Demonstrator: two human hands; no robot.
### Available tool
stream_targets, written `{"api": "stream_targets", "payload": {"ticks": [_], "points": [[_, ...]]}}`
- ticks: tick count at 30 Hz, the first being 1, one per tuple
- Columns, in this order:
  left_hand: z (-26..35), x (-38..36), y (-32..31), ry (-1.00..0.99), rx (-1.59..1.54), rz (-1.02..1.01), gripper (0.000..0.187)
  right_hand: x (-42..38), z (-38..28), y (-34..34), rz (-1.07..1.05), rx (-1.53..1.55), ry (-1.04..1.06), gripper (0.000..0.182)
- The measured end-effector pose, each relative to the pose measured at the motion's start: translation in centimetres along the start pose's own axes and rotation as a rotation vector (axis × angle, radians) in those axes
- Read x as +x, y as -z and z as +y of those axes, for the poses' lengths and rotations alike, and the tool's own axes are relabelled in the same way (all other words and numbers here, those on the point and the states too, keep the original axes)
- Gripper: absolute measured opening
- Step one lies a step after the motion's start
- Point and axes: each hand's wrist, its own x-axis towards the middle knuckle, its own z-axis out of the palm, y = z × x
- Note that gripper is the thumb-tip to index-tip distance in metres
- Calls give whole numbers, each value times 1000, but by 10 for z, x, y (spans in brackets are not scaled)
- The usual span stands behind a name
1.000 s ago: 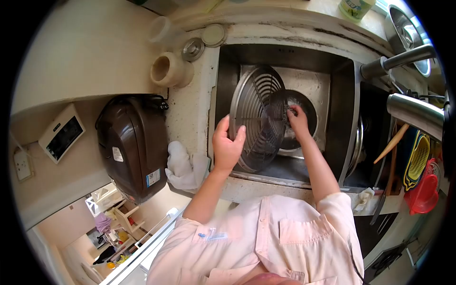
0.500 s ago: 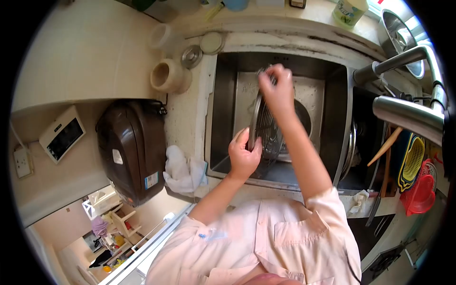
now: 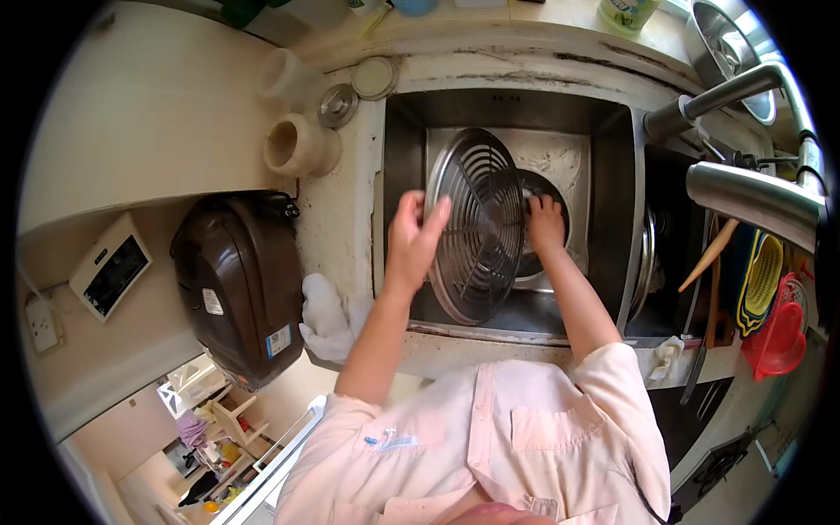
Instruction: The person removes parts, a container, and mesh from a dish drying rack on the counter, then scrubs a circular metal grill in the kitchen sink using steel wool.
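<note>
A round metal steamer tray with curved slots is tilted on its edge in the steel sink. My left hand grips its left rim, thumb on the near face and fingers behind. My right hand is low in the sink, just right of the tray, over a round metal pan. Its fingers are curled downward; whatever they hold is hidden. The tray covers the left part of the pan.
The faucet reaches over the right side. A brown appliance, a jar and lids stand left of the sink. A white cloth or bag lies by the near left corner. Colored baskets hang right.
My right hand has moved from the tray's far edge down and right to the pan. The tray has turned its slotted face more toward me, and my left hand has shifted up its rim.
</note>
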Motion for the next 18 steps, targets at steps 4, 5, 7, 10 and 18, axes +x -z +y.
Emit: {"api": "stream_targets", "payload": {"ticks": [4,5,7,10,18], "points": [[-9,18,7,17,68,14,27,-6,15,-46,-92,82,-385,25],[-9,15,10,39,42,22,26,-16,13,-42,-54,263,-339,25],[-10,1,16,-13,33,94,21,-39,-51,33,44,618,-232,24],[-43,-11,29,-10,12,166,18,-87,-132,57,169,802,62,21],[-68,-26,32,-62,-17,268,18,-51,-108,23,97,669,-265,14]]}}
